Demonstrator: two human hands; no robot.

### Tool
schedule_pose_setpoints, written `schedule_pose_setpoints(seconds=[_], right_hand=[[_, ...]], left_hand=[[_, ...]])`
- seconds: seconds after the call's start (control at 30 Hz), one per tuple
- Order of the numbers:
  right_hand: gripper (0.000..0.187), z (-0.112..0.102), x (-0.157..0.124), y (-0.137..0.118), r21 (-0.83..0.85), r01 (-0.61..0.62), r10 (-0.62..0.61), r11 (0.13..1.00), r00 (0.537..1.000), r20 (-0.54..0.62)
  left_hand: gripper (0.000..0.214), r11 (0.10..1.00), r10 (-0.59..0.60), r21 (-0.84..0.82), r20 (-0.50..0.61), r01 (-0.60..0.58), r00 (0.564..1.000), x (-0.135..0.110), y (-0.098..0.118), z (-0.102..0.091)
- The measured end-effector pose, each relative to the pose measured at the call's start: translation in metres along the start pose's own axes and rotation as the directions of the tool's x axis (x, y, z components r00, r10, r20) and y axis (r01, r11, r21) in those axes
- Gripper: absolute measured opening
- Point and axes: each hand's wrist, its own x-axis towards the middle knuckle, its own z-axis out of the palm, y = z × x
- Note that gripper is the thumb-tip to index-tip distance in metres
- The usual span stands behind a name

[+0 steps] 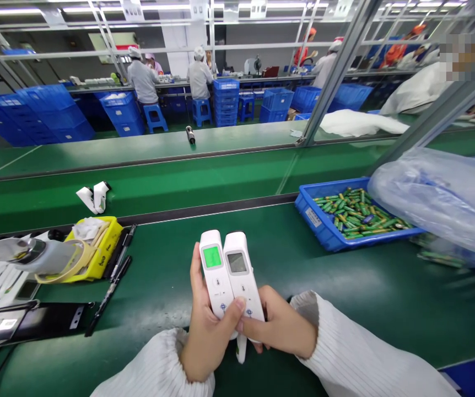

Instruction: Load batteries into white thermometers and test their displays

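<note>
Two white handheld infrared thermometers are held side by side above the green bench, screens facing me. My left hand point(210, 331) is wrapped round the left thermometer point(217, 288), whose screen glows green, and its thumb rests across onto the other one. The right thermometer point(243, 275) has a grey screen. My right hand point(281, 325) grips its lower end, thumb pressed near the bottom of the front. Below the hands a small white piece point(241, 348) hangs down, perhaps an opened battery cover. The fingers behind both thermometers are mostly hidden.
A blue tray point(324, 234) of green batteries point(359, 212) stands at right beside a clear plastic bag point(440, 193). At left are a yellow basket point(107, 251), pens point(111, 295) and a black folder point(55, 322). Further white thermometers point(95, 197) lie on the green belt point(188, 184). Co-workers sit beyond.
</note>
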Motion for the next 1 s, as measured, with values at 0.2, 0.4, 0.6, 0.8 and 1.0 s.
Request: schedule_pose_setpoints(seconds=[0.2, 0.4, 0.6, 0.8, 1.0], right_hand=[[0.026, 0.002, -0.001, 0.006, 0.01, 0.028, -0.028, 1.0, 0.999, -0.036], [0.034, 0.0, -0.003, 0.004, 0.092, -0.022, 0.026, 0.996, 0.999, -0.047], [0.041, 0.0, 0.0, 0.005, 0.177, 0.096, -0.087, 0.98, 0.994, -0.059], [0.041, 0.004, 0.0, 0.011, 0.235, 0.158, -0.151, 0.959, 0.987, -0.045], [0.035, 0.005, 0.001, 0.01, 0.289, 0.183, -0.193, 0.94, 0.981, 0.005]], left_hand=[[0.095, 0.999, 0.018, 0.034, 0.03, -0.019, 0.999, -0.001, 0.002, -0.004], [0.067, 1.0, -0.024, 0.002, 0.137, 0.024, 0.99, -0.001, 0.006, -0.011], [0.06, 0.994, 0.048, 0.091, 0.108, -0.058, 0.993, -0.001, 0.0, -0.007], [0.06, 0.997, 0.035, 0.069, 0.135, -0.045, 0.99, -0.001, -0.008, -0.009], [0.062, 0.988, 0.068, 0.128, 0.109, -0.081, 0.992, -0.002, -0.009, -0.011]])
